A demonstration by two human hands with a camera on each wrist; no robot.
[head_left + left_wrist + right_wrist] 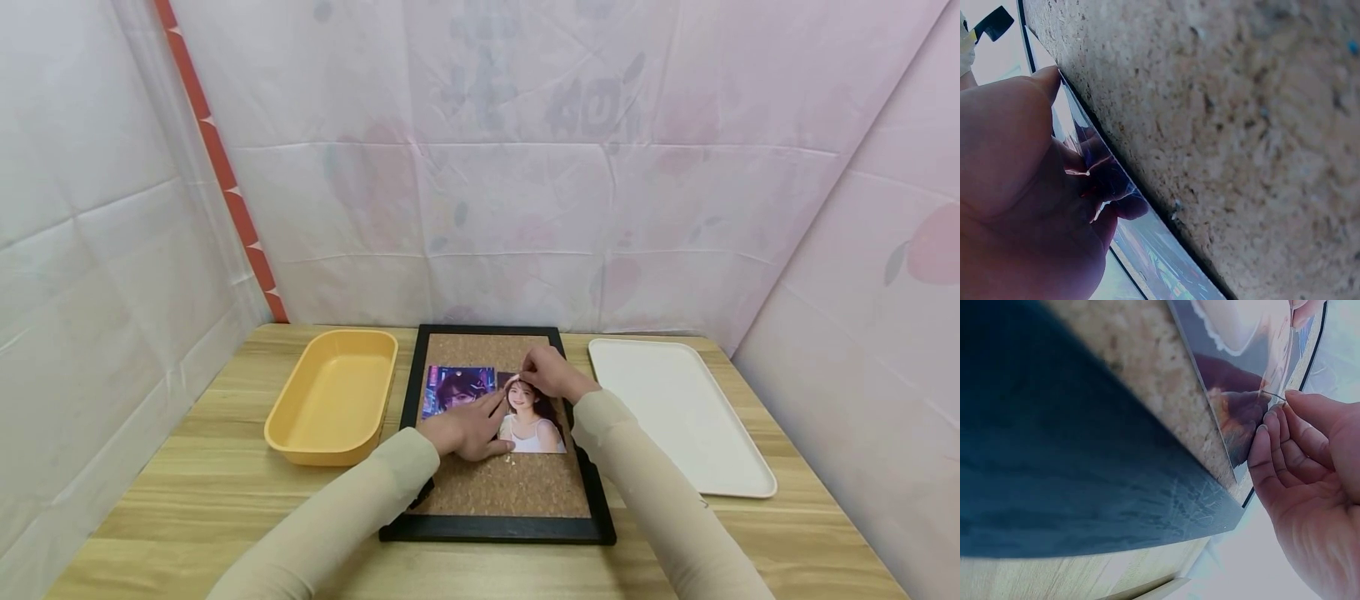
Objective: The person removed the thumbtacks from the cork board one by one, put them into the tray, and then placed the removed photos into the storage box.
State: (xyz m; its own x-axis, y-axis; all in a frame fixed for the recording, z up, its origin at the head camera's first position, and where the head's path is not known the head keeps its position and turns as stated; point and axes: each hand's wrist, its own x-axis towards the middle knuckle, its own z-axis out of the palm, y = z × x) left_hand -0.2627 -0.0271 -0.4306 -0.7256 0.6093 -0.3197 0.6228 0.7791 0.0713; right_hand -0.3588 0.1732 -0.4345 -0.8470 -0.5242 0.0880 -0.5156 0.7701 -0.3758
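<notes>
My right hand [553, 372] is at the top edge of a glossy photo of a smiling person in a white top [536, 429]. Its thumb and fingertips pinch a thin metal pin [1274, 395], whose point is right at the photo's surface in the right wrist view. My left hand [472, 427] rests with fingers extended across the neighbouring edges of this photo and a purple-blue illustrated picture [455, 383], partly covering both. The two pictures lie side by side on a cork board [517, 492]. A small pale pin head [458, 373] shows at the top of the illustrated picture.
A black frame [498, 527] borders the cork board on the wooden table [195, 500]. To the left stands a deep yellow tray [330, 392], and to the right lies a shallow white tray [675, 408]. A white fabric backdrop [510, 200] hangs behind.
</notes>
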